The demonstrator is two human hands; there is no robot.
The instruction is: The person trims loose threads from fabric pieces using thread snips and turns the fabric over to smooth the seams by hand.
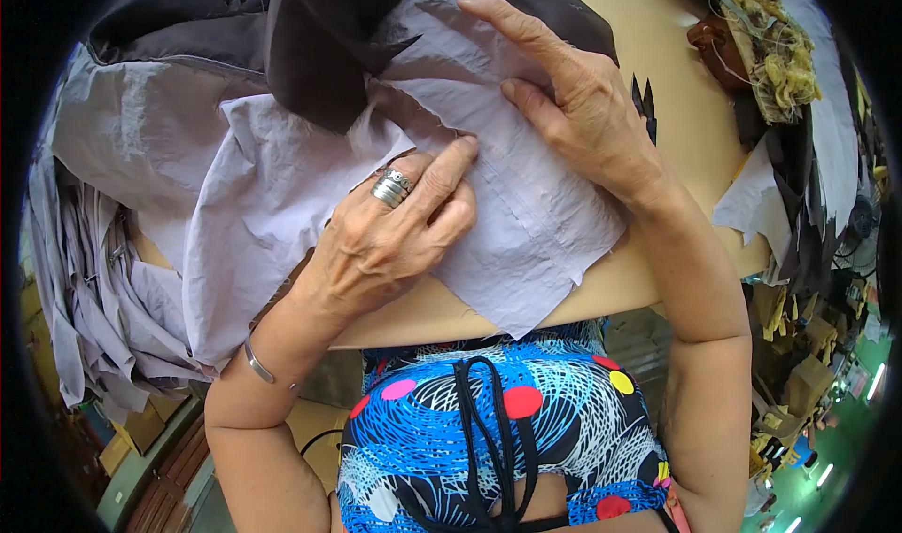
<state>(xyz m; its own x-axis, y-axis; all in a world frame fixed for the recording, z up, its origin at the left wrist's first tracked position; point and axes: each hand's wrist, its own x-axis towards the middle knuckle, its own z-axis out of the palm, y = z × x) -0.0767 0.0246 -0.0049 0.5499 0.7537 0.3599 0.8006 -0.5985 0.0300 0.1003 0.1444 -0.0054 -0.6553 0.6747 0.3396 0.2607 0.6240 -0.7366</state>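
Pale lavender fabric [526,214] with frayed edges is spread over the table and hangs past its front edge. My left hand [395,218], with several silver rings, has its fingers curled at a raw edge of this fabric, the index fingertip pressed on it; the thumb is hidden. Higher up, my right hand [583,101] rests on the lavender fabric with index finger and thumb stretched apart, holding nothing. Dark brown fabric [319,54] is bunched beyond my left hand and joins or overlaps the lavender pieces; I cannot tell which.
Dark pointed blades [645,106] lie beside my right wrist on the tan table [695,167]. A board with yellow fluffy material [766,49] and a brown object [719,49] sit at the upper right. Layers of lavender fabric [103,298] hang at the left edge.
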